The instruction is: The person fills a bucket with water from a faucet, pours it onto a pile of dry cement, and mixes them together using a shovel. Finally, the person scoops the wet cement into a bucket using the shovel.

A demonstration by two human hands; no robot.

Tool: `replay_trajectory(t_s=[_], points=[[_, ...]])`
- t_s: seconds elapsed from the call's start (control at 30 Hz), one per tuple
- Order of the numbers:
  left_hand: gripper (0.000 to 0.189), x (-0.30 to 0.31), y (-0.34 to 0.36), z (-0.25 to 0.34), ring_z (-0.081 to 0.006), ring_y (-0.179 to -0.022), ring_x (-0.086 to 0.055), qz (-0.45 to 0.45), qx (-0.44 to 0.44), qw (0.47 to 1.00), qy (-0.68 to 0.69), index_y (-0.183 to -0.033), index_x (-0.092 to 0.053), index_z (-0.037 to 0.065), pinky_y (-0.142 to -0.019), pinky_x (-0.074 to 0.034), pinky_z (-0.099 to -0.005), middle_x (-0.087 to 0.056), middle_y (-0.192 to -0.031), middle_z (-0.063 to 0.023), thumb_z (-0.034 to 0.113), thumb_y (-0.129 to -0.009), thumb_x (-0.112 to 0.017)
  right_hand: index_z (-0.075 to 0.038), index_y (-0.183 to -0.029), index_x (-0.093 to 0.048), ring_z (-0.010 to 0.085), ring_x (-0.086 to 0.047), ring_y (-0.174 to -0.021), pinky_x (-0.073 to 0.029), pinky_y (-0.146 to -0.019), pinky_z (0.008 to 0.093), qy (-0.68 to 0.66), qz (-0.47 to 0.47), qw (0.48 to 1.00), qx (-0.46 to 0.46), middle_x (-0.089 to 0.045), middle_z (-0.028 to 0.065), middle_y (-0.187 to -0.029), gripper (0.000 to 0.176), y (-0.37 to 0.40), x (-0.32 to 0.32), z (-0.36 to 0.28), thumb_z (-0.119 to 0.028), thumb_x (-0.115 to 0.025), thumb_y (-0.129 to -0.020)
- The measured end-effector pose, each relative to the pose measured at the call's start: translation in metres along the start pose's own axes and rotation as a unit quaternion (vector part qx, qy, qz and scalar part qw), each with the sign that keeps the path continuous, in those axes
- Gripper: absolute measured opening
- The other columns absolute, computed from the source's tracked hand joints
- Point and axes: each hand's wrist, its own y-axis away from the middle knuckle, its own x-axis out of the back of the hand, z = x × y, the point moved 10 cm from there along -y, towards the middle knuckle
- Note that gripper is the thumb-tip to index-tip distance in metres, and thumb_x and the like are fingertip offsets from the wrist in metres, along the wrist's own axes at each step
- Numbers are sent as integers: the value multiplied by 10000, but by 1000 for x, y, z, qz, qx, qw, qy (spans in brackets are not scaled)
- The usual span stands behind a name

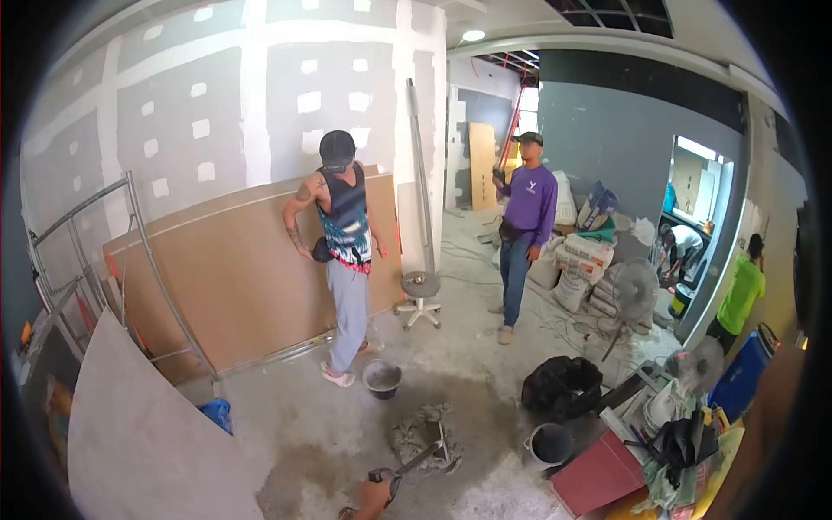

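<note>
At the bottom centre, my left hand [374, 496] is closed around the dark grip of a shovel [418, 459]. The shovel's blade rests in a small heap of wet grey mortar [414, 431] on the floor, with a dark wet patch spread around it. Just beyond the heap stands a dark bucket [381, 380] with grey material in it. A second bucket [550, 445] sits to the right of the heap. My right hand does not show; a blurred brown shape, possibly an arm, fills the right edge close to the camera.
A person in a tank top [344, 208] stands by leaning boards [234, 277]; another in a purple shirt [529, 204] stands near stacked sacks [582, 264]. Scaffold frame [156, 269] and pale board [139, 425] are left. Right are a black bag [562, 386], fan [635, 290] and clutter.
</note>
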Motion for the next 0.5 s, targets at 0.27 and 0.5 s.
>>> replay_trajectory(t_s=[0.27,0.5], points=[[251,-36,-33,-88,-250,-378,-566,77,-72,994,28,-599,-554,-60,-421,-471,-393,-541,-450,-143,139,-748,-580,-52,-1158,-511,135,-515,-815,-436,-729,288,-135,214,947,196,-533,43,-941,356,-68,60,-113,-319,-435,-935],[309,-48,-9,-35,-267,-581,-650,31,-78,996,2,-713,-631,-84,-484,-477,-386,-622,-625,-209,221,-753,-659,-60,-1154,-508,127,-506,-803,-439,-716,290,-364,259,890,86,-523,37,-929,325,22,-46,-139,-291,-437,-937]])
